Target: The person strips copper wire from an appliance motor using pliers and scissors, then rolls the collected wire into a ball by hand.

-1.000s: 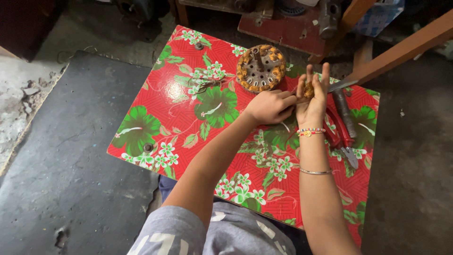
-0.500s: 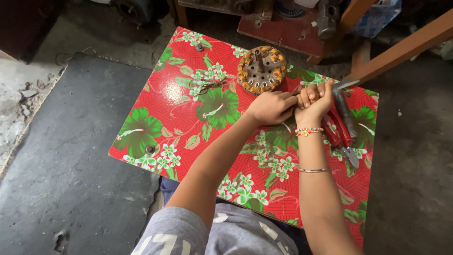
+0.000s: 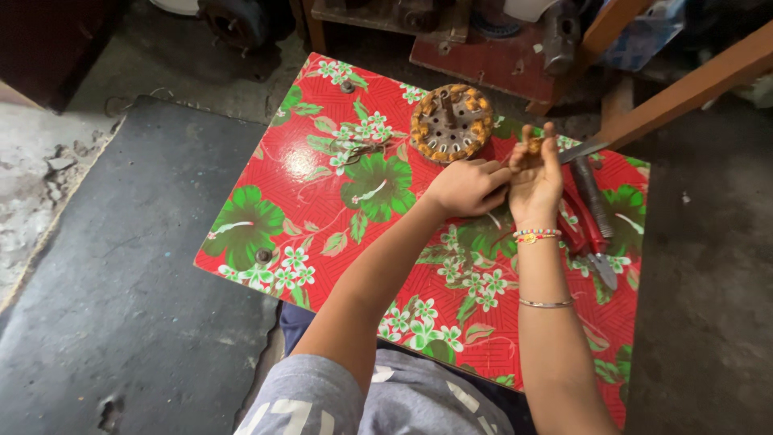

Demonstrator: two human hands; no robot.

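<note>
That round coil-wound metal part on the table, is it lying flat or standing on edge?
Lying flat. The round metal part rests face-up on the red flowered table, its whole ring of coils showing from above, apart from both hands.

red floral table, round wound coil, red pliers

I see bare forearms, no sleeves reaching the wrists. Just below the right hand and its fingers sits a beaded bracelet in mixed pale, pink and yellow beads. Further down that forearm, well back from the fingers, is a thin silver bangle. The left hand wears nothing. Nearest me is a grey shirt with white lettering.
</note>
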